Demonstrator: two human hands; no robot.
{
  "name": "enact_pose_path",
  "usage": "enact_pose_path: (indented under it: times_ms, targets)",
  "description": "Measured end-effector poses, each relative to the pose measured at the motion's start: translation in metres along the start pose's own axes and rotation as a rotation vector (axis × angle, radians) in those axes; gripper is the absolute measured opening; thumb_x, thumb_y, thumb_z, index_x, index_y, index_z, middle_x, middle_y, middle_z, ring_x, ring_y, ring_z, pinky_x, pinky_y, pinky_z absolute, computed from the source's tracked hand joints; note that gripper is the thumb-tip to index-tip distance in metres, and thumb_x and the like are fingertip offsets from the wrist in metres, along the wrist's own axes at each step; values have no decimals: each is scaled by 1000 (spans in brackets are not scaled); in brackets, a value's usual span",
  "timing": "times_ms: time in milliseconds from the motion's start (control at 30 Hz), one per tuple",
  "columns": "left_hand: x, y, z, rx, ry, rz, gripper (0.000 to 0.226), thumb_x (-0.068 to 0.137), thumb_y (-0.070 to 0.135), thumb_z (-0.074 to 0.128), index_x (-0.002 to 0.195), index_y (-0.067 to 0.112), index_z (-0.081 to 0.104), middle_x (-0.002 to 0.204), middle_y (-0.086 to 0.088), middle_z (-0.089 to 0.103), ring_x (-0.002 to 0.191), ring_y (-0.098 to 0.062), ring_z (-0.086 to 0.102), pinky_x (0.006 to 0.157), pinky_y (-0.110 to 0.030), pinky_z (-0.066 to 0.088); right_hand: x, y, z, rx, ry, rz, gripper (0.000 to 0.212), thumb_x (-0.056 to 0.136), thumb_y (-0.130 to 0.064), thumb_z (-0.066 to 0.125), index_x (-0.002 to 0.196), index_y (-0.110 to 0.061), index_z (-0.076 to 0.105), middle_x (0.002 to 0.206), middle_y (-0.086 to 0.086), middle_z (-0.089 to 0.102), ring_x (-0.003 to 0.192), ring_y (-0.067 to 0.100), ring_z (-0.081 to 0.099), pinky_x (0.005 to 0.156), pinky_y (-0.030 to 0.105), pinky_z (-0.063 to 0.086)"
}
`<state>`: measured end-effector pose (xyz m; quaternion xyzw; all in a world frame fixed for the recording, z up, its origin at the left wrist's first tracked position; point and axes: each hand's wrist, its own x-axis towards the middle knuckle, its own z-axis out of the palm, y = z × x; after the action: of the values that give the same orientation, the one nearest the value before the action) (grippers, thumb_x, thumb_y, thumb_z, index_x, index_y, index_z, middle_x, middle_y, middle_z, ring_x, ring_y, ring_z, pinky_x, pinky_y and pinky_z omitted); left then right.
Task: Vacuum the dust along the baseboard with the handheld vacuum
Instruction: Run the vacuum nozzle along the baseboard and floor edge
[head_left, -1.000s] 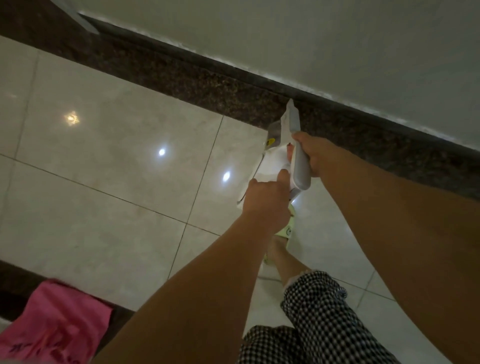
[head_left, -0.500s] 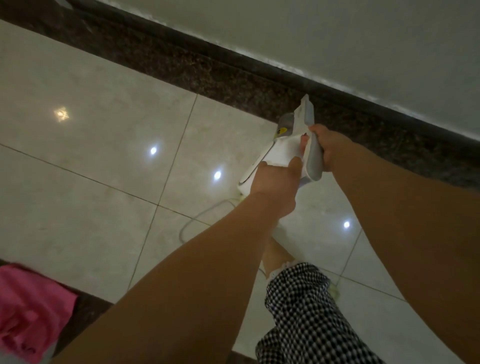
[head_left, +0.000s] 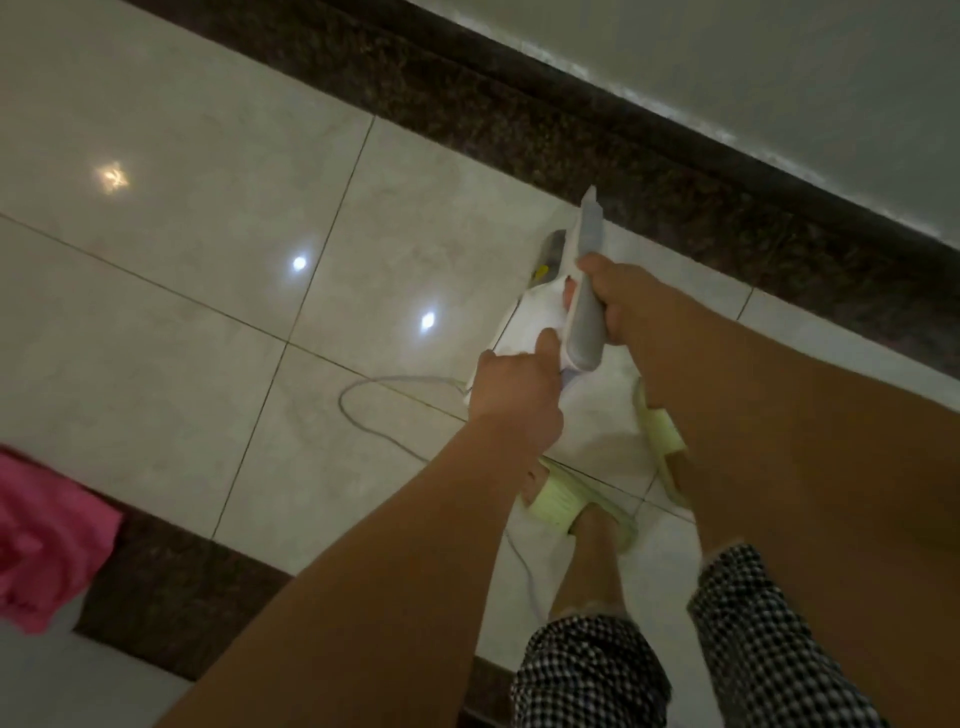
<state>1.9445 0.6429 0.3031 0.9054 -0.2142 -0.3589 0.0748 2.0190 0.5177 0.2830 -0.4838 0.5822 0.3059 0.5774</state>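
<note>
I hold a white and grey handheld vacuum (head_left: 586, 291) in both hands above the pale floor tiles. My right hand (head_left: 623, 301) wraps its grey handle. My left hand (head_left: 511, 389) grips the white rear body. The vacuum's narrow front end points toward the dark speckled stone strip (head_left: 519, 119) that runs along the foot of the wall, below the dark baseboard (head_left: 649, 98). A thin line of pale dust sits on the baseboard's top edge. The vacuum's white cord (head_left: 363, 415) loops on the floor to the left.
A pink cloth (head_left: 41, 540) lies at the lower left on a second dark stone strip (head_left: 171, 587). My feet in pale green slippers (head_left: 561, 499) stand under my arms, with checked trousers below. Ceiling lights reflect in the glossy tiles (head_left: 208, 234).
The view has shifted down and right along the wall, so my feet and the cord loop have come into sight. Both hands have kept their grip on the vacuum.
</note>
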Motion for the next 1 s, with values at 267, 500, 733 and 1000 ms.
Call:
enact_pose_path:
  times_ms: [267, 500, 733, 1000]
  targets:
    - [-14, -7, 9, 66, 15, -108, 43, 84, 25, 55, 116, 18, 28, 61, 9, 39, 51, -14, 36, 69, -32, 26, -13, 8, 9, -71, -92, -16, 34, 99, -31, 50, 122, -5, 52, 96, 4, 58, 72, 14, 55, 90, 30, 45]
    - [17, 67, 13, 41, 30, -99, 44, 81, 23, 57, 116, 16, 31, 61, 8, 37, 55, -18, 38, 69, -32, 25, 7, -11, -66, -127, -80, -15, 33, 98, -34, 53, 108, -2, 52, 85, -1, 55, 81, 13, 54, 95, 31, 43]
    - [67, 174, 20, -10, 43, -54, 50, 81, 26, 59, 120, 16, 28, 67, 6, 44, 62, -22, 45, 71, -32, 28, 31, -41, -182, -154, 0, -55, 26, 97, -36, 54, 106, -13, 44, 77, -1, 49, 62, 13, 46, 99, 33, 40]
    - [93, 298, 44, -68, 51, -35, 60, 80, 30, 59, 128, 15, 26, 75, 6, 47, 74, -25, 58, 75, -34, 33, 73, -42, -304, -229, -12, -50, 58, 77, -51, 70, 120, -13, 60, 107, 5, 65, 101, 27, 60, 105, 43, 40]
